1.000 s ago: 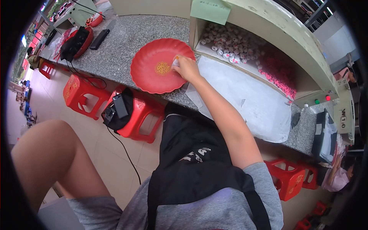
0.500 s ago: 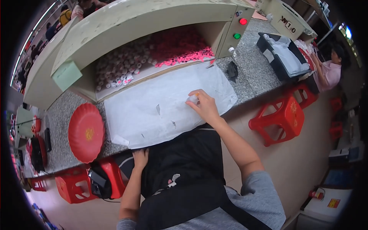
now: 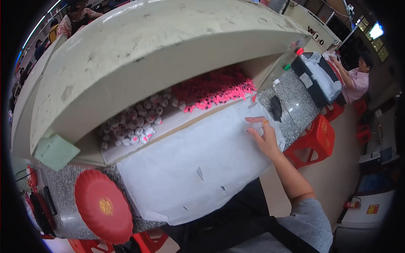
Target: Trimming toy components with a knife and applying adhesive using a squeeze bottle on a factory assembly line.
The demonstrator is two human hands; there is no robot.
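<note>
My right hand point(image 3: 262, 135) rests with its fingers spread on the right end of a large white sheet point(image 3: 198, 160), which covers a speckled stone counter point(image 3: 291, 99). I see nothing held in it. Just beyond the fingers, a shelf opening holds a heap of small pink pieces point(image 3: 215, 90) and, further left, several small white and pink rolls point(image 3: 135, 122). A small black object point(image 3: 276, 108) lies on the counter right of the hand. My left hand is out of view.
A round red plate point(image 3: 102, 207) sits on the counter at far left, below a pale green note point(image 3: 54, 152) stuck to the cream housing point(image 3: 139, 55). Red plastic stools point(image 3: 314, 139) stand to the right. Another person point(image 3: 356, 78) works at a far bench.
My right hand left the red plate and travelled right along the white sheet to its far end. My left hand, seen at my lap half a second ago, is no longer visible.
</note>
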